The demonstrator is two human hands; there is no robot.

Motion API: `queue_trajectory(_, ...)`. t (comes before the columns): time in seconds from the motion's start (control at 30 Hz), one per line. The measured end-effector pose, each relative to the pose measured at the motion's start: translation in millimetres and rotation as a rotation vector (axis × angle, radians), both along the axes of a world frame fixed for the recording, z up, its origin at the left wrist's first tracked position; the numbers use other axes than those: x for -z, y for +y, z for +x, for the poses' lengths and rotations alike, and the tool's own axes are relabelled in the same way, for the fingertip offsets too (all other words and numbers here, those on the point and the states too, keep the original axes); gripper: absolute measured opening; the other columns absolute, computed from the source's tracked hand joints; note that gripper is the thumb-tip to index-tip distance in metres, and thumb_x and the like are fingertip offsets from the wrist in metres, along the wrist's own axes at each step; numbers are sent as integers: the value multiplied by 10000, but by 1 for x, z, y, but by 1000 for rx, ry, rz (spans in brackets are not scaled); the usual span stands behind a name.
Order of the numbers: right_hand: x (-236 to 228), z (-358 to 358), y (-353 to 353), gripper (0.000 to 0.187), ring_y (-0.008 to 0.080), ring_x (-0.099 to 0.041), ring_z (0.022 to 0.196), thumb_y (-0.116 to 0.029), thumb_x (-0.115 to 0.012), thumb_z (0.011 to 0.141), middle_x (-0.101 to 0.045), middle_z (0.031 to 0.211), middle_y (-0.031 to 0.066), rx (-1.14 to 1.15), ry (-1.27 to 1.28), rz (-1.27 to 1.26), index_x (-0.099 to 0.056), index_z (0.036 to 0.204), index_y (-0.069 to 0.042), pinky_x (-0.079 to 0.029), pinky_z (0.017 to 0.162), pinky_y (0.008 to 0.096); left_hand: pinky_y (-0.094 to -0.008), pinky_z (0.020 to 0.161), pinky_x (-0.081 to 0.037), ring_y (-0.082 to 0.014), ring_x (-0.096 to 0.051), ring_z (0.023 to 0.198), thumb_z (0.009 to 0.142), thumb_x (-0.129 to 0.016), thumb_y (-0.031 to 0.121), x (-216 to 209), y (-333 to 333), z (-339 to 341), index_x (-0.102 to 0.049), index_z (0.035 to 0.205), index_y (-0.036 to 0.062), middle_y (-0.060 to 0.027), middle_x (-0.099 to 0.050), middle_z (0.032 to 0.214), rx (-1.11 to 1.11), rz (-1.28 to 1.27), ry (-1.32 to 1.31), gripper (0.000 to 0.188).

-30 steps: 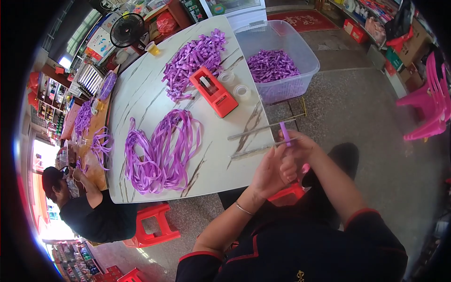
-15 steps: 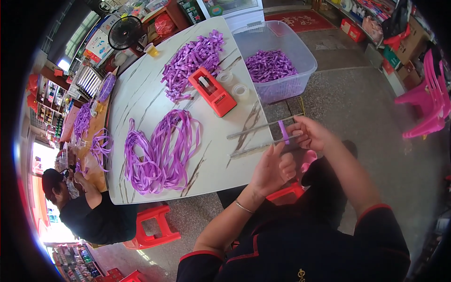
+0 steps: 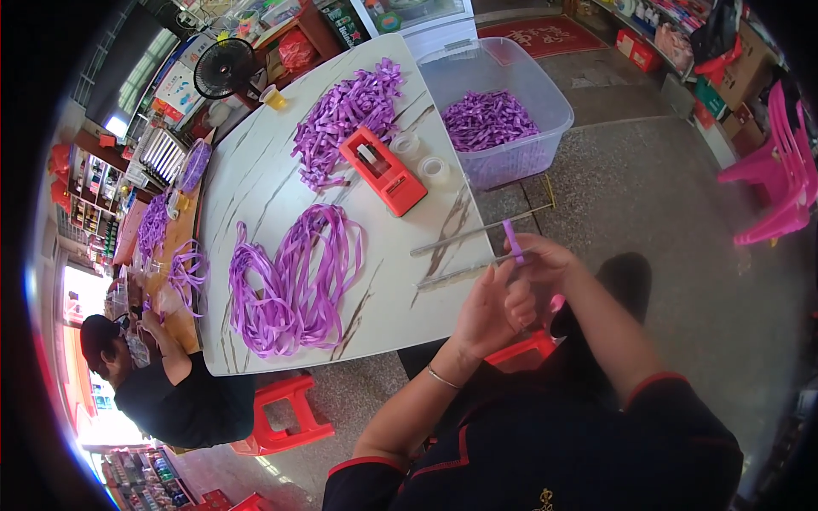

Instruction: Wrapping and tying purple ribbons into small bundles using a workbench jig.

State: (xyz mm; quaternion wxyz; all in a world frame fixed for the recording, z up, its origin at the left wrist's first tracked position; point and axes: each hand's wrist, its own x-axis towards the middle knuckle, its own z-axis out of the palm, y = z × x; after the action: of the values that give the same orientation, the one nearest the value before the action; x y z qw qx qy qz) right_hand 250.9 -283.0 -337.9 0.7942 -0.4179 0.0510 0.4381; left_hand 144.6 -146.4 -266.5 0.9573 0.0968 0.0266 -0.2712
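Note:
Two thin metal rods (image 3: 456, 242) stick out past the right edge of the marble-patterned table (image 3: 392, 307). A short purple ribbon (image 3: 511, 238) spans the rods near their outer ends. My right hand (image 3: 550, 262) has its fingers closed at the ribbon's near end. Just below, my left hand (image 3: 494, 313) is half curled, thumb and forefinger together at the nearer rod; whatever is between them is too small to make out. A loose bundle of long purple ribbons (image 3: 294, 285) lies on the table to the left. Farther back is a pile of short purple ribbon pieces (image 3: 349, 119).
A red tape dispenser (image 3: 383, 172) and clear tape rolls (image 3: 434, 169) lie mid-table. Beyond the right edge stands a clear plastic bin (image 3: 520, 162) of purple pieces. A cup (image 3: 273, 98) and fan (image 3: 226, 64) are at the back. A co-worker (image 3: 170, 383) sits left.
My right hand has drawn in toward my left hand and the ribbon's near end, its fingers curling more. The left hand has barely moved. The view has shifted slightly.

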Motion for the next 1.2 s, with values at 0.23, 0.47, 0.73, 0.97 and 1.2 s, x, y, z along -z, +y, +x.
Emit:
queue_trajectory(0.23,18,-4,14,151,128,-544,604,-234,-508,887,-588,741,47,-180,238,598,-535,945,-98,-436,530,269,-244,578,-312,-111,-319,598,919,-369,434,-1,1,0,-392,1192,101,19,-283,623,13,38,-21,431)
queue_trajectory(0.47,19,-3,18,245,62,-497,552,-296,-579,856,-530,696,-19,-116,102,350,-541,961,-78,-404,484,202,-250,586,-316,-119,-327,602,920,-364,429,2,0,1,-390,1185,113,18,-288,630,15,13,-38,413)
queue_trajectory(0.73,-27,2,-12,247,73,-468,553,-305,-533,861,-507,679,-36,90,-262,-345,-605,819,-73,-375,496,230,-254,598,-311,-125,-326,620,925,-362,423,3,2,-1,-416,1145,165,15,-290,644,12,-16,-9,344)
queue_trajectory(0.97,-97,-30,4,397,236,-567,626,-427,-541,821,-559,692,49,258,-1157,-1148,-576,714,-46,-433,570,362,-262,610,-307,-130,-318,626,931,-345,422,3,3,-2,-434,1143,177,13,-288,646,18,-5,11,335)
queue_trajectory(1.2,-97,-30,15,285,265,-583,636,-341,-614,785,-576,690,69,246,-1331,-1315,-561,713,-69,-436,560,369,-263,614,-306,-130,-313,627,936,-331,415,-1,1,0,-466,1145,179,12,-292,653,25,-23,-2,342)
